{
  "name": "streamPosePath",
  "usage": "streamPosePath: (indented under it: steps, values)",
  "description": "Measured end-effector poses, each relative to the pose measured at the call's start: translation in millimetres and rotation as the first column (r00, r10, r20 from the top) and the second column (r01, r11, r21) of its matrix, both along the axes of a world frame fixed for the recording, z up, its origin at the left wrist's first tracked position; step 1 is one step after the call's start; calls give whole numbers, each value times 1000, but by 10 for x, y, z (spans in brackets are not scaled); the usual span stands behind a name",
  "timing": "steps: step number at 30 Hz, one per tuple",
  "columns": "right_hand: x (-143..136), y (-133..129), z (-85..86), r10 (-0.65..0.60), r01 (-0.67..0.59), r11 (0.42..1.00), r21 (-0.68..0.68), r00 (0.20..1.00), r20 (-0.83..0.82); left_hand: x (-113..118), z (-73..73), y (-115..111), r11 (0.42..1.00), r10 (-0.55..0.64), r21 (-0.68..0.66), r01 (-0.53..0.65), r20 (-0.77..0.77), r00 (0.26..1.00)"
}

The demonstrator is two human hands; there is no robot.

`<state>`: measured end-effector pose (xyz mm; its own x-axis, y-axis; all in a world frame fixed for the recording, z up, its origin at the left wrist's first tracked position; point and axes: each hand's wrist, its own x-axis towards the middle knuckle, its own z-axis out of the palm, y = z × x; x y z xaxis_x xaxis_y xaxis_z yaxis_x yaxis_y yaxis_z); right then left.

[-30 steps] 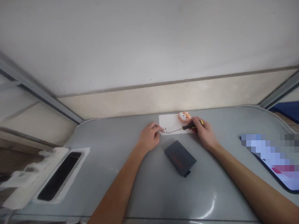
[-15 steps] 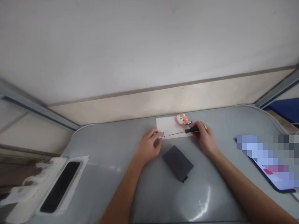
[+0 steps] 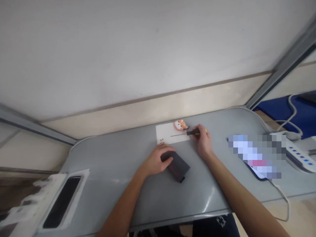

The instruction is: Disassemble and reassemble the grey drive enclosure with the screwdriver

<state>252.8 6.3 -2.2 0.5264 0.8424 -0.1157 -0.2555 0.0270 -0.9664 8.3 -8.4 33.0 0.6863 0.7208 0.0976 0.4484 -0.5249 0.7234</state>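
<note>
My left hand [image 3: 159, 159] is closed over the far left end of a dark flat box [image 3: 178, 168], thumb on top and fingers along its far edge. The box lies on the grey table, with a small black tab at its near corner. In my right hand [image 3: 203, 141] is a screwdriver [image 3: 194, 132] with a black and yellow handle, its thin shaft pointing left above a sheet of white paper [image 3: 168, 129]. Several tiny dark pieces, perhaps screws, lie at the paper's left near corner. An orange and white animal-face trinket [image 3: 180, 125] sits at its far side.
A lit phone [image 3: 254, 161], partly pixelated, lies on the right with a cable. Beyond it is a white power strip [image 3: 298, 153]. At the left, a dark phone [image 3: 63, 201] rests on white paper beside another power strip [image 3: 41, 197]. A wall panel [image 3: 153, 102] bounds the table's back.
My left hand has left the tiny pieces on the paper and come back onto the dark box. The right hand still holds the screwdriver. The view has swung to the right.
</note>
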Motion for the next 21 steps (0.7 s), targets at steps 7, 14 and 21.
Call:
streamPosePath:
  steps: [7,14,21]
  values:
    - [27,75,-46,-31,33,996,83,999,-29,-200,49,151,945,-200,-248,214,79,977]
    - [114,44,-68,27,-18,990,138,998,-61,-178,38,151,956,-193,-225,188,0,981]
    - [216,-30,-14,-88,87,994,70,996,11,36,54,-47,999,-35,-41,32,-89,995]
